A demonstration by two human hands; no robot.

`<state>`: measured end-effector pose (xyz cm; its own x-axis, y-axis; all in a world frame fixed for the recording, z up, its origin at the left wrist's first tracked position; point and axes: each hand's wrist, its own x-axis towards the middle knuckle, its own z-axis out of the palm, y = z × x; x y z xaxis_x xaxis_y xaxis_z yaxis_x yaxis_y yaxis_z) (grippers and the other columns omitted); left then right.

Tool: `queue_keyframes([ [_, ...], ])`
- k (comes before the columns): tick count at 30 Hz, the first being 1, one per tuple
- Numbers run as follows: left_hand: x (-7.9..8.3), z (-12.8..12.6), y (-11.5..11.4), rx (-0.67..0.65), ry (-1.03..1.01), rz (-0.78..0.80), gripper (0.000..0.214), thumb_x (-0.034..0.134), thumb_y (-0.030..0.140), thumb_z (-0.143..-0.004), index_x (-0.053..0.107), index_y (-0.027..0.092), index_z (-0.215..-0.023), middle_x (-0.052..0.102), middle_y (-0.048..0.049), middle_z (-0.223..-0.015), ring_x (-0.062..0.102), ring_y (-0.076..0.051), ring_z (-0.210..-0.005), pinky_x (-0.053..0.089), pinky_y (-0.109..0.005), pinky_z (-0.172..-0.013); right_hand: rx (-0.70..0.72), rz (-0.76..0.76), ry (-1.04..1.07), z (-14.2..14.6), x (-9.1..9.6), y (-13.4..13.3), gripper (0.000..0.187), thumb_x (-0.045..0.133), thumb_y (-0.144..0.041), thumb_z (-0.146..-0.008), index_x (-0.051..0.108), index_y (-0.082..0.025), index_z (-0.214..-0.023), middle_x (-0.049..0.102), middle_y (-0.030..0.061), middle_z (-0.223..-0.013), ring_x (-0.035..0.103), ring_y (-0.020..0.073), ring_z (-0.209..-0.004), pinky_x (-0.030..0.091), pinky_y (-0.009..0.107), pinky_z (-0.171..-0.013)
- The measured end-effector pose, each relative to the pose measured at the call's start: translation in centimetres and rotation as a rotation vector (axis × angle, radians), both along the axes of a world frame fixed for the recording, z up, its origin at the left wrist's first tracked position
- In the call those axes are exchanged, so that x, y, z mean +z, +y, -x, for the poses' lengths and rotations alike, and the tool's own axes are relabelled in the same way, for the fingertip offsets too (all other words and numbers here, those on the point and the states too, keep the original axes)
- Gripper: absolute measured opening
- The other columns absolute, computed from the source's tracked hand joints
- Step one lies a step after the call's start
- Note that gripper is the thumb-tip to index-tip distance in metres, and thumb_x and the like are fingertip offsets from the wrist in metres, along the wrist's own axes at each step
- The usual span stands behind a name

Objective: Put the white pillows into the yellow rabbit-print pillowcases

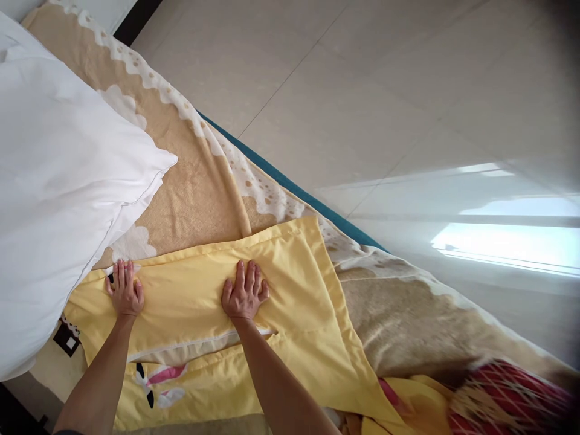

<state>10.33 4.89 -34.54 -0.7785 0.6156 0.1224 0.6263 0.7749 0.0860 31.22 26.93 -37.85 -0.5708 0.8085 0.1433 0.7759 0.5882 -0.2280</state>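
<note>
A yellow pillowcase (299, 284) with a pink, white and black print lies spread over a bed. Across its middle runs a long slit with a white edge, gaping a little. My left hand (124, 290) rests flat near the far left corner, fingers extended, close to a white pillow. Farther right, my right hand (244, 290) presses flat on the upper half of the fabric, its fingers spread. Neither hand grips anything. Creases fan out from the right hand toward the wide hem on the right.
The plump white pillow (67, 163) fills the left side. Beneath everything is a tan blanket (190, 187) with a white scalloped border. Bunched yellow cloth (421, 396) and a red patterned item (502, 396), blurred, sit at lower right. Beyond the bed's teal edge (290, 181) is a shiny tiled floor (385, 90).
</note>
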Motion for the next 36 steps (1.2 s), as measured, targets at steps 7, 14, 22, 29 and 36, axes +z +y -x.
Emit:
queue_keyframes([
  [7,0.02,0.08,0.13,-0.009,0.031,-0.001,0.060,0.036,0.036,-0.097,0.032,0.017,-0.154,0.040,-0.0174,-0.154,0.037,-0.028,-0.144,0.009,-0.049,-0.117,-0.001,0.004,-0.017,-0.07,-0.07,-0.01,0.064,0.040,-0.034,-0.096,0.027,-0.016,-0.155,0.041,0.0207,-0.152,0.039,0.0329,-0.139,0.025,0.054,-0.110],
  [14,-0.19,0.12,0.03,-0.020,0.053,0.001,0.059,0.035,0.036,-0.098,0.032,0.017,-0.154,0.041,-0.0177,-0.154,0.037,-0.029,-0.144,0.011,-0.049,-0.117,-0.001,0.003,-0.023,-0.06,-0.06,0.09,0.063,0.039,-0.035,-0.095,0.030,-0.015,-0.154,0.043,0.0209,-0.150,0.041,0.0331,-0.138,0.025,0.054,-0.110],
  [22,-0.38,0.05,-0.09,0.005,0.017,-0.013,0.058,0.033,0.039,-0.098,0.037,0.016,-0.151,0.041,-0.0177,-0.154,0.036,-0.029,-0.144,0.008,-0.049,-0.117,0.017,-0.047,-0.003,0.24,0.24,0.20,0.063,0.039,-0.035,-0.097,0.027,-0.015,-0.155,0.044,0.0206,-0.149,0.039,0.0315,-0.139,0.026,0.051,-0.109],
  [29,-0.47,0.07,-0.16,0.003,0.012,-0.013,0.059,0.034,0.038,-0.098,0.037,0.016,-0.152,0.041,-0.0186,-0.154,0.036,-0.029,-0.145,0.007,-0.049,-0.118,0.015,-0.029,-0.020,0.06,0.12,0.15,0.064,0.039,-0.035,-0.096,0.024,-0.016,-0.156,0.042,0.0206,-0.151,0.040,0.0320,-0.139,0.026,0.052,-0.110],
  [36,-0.47,-0.01,-0.17,0.025,-0.016,0.004,0.059,0.034,0.039,-0.097,0.037,0.016,-0.152,0.041,-0.0186,-0.154,0.036,-0.029,-0.144,0.007,-0.050,-0.118,-0.001,0.027,-0.027,-0.25,-0.33,0.03,0.065,0.039,-0.034,-0.094,0.026,-0.016,-0.156,0.040,0.0210,-0.152,0.038,0.0340,-0.139,0.025,0.056,-0.110],
])
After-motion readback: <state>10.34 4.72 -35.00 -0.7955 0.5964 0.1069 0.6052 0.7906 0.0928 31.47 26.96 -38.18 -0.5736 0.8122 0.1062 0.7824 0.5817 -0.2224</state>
